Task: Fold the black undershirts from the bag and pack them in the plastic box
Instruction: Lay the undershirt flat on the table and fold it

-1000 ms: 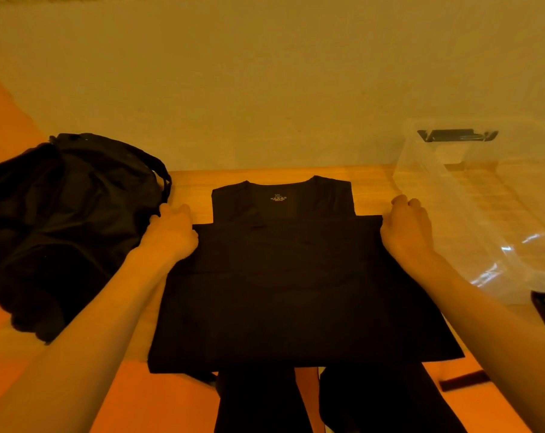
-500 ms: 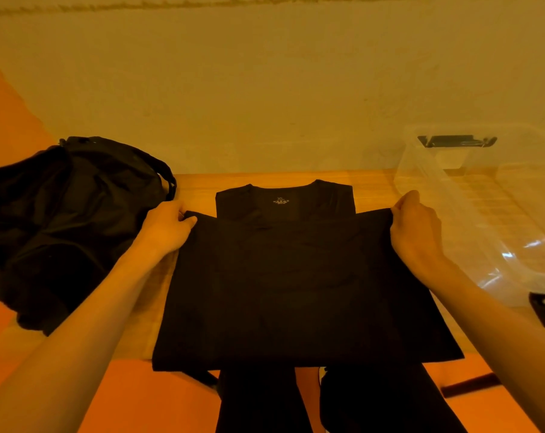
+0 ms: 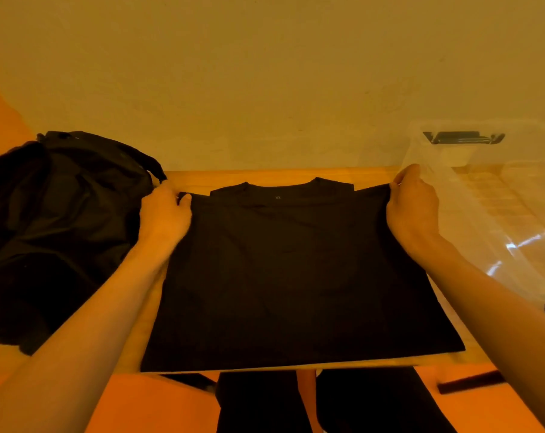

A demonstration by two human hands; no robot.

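- Where the view is nearest, at the bottom, the person's legs (image 3: 258,404) in dark cloth show over an orange floor (image 3: 158,407), just below the table's near edge.
- On the wooden table (image 3: 296,174) lies the black undershirt (image 3: 296,276), doubled over on itself, with the fold along the near side and the loose edge drawn up toward the neckline.
- Left grip (image 3: 166,214): the fingers are curled in, and thumb and fingertips pinch the left corner of that drawn-up edge.
- Right grip (image 3: 413,210): the fingers are closed round the right corner of the same edge, and the cloth runs taut between the two.
- Just beyond the held edge, the collar and shoulder straps of the undershirt peek out, with a small pale print inside the neck.
- To the left, a black bag (image 3: 61,220) slumps on the table, its strap close beside the left grip.
- To the right stands the clear plastic box (image 3: 483,201), its wall just beside the right grip, with a black latch (image 3: 463,138) on its far rim.
- A plain wall (image 3: 265,73) rises behind.
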